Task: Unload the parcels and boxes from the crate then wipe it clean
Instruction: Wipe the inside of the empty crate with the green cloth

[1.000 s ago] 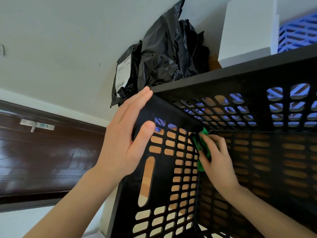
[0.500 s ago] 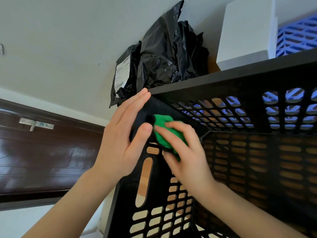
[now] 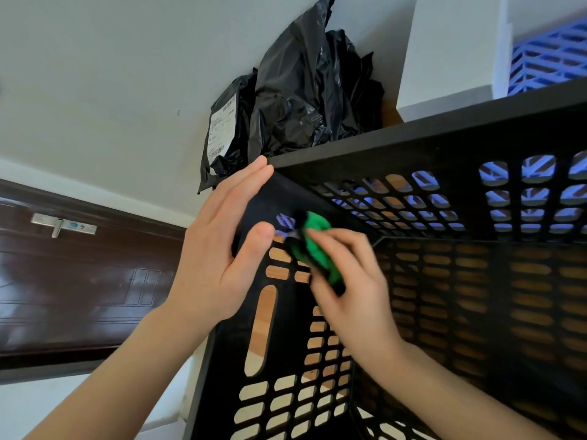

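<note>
A black slotted crate [image 3: 413,147] fills the right and bottom of the head view, and I look down into it. My left hand [image 3: 219,249] clasps its left wall near the top corner, fingers outside and thumb inside. Inside the crate, my right hand [image 3: 352,293] presses a green cloth [image 3: 317,249] against that same wall, just right of my left thumb. Black plastic parcels [image 3: 301,90], one with a white label, lean on the wall behind the crate's far rim. A white box [image 3: 451,52] stands next to them.
A blue slotted crate [image 3: 552,55] shows at the top right behind the white box. A dark wooden door [image 3: 79,281] with a metal handle lies at the left. Wooden surface shows through the crate's slots.
My right hand has carried the green cloth from the crate's inner corner leftward to the upper left wall, beside my left thumb. My left hand has kept its hold.
</note>
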### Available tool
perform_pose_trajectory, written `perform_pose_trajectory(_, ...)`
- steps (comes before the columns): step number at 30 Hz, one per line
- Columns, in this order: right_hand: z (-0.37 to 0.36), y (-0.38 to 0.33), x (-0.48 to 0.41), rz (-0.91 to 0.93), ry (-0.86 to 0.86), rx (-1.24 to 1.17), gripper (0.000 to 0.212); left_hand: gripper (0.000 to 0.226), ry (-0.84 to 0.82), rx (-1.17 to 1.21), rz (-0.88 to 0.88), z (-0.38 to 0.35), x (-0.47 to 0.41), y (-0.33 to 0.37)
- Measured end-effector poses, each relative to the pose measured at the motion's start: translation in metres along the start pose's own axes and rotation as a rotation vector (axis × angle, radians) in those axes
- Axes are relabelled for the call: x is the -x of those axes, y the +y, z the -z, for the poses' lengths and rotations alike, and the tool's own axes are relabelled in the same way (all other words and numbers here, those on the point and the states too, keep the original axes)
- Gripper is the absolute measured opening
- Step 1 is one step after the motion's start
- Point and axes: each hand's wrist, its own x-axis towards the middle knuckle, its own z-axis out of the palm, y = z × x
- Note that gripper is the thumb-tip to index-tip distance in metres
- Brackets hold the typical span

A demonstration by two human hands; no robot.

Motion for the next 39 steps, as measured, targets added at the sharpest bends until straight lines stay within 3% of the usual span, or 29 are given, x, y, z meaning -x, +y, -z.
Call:
perform_pose_trajectory(3,-0.011,-0.029,-0.004,0.217,-0.045,-0.036,0.062,0.053,-0.004,-0.003,-0.019,0.0,-0.001,-0.001)
perform_pose_trajectory(6,-0.008,-0.013,-0.001,0.258,-0.086,0.044,0.064,0.052,-0.003,-0.005,-0.015,0.001,-0.001,-0.001)
perform_pose_trajectory(9,0.003,0.029,0.019,0.084,-0.131,0.171,0.068,0.052,-0.001,0.005,0.01,0.0,0.0,-0.001)
perform_pose_trajectory(13,0.015,0.065,0.034,-0.311,-0.133,0.205,0.064,0.053,0.002,-0.004,0.022,-0.001,0.0,-0.001)
perform_pose_trajectory(15,0.014,0.063,0.032,-0.358,-0.119,0.202,0.061,0.053,-0.001,-0.009,0.022,-0.001,0.001,-0.001)
perform_pose_trajectory(19,0.003,0.022,0.02,-0.19,-0.06,0.095,0.062,0.053,0.005,-0.003,0.02,-0.001,0.001,-0.002)
perform_pose_trajectory(24,-0.01,-0.035,0.01,0.18,-0.086,-0.028,0.063,0.053,0.006,-0.004,-0.007,0.0,0.0,-0.002)
perform_pose_trajectory(26,-0.01,-0.033,0.012,0.216,-0.104,-0.009,0.062,0.053,0.007,-0.002,-0.007,0.0,0.0,-0.002)
perform_pose_trajectory(30,0.002,0.016,0.03,0.096,-0.153,0.129,0.067,0.053,0.012,-0.007,0.006,-0.001,0.001,-0.002)
perform_pose_trajectory(35,0.015,0.065,0.052,-0.252,-0.173,0.184,0.063,0.052,0.012,-0.006,0.021,-0.001,0.002,-0.001)
perform_pose_trajectory(39,0.008,0.054,0.046,-0.236,-0.11,0.153,0.06,0.051,0.014,-0.012,0.023,-0.001,0.001,-0.001)
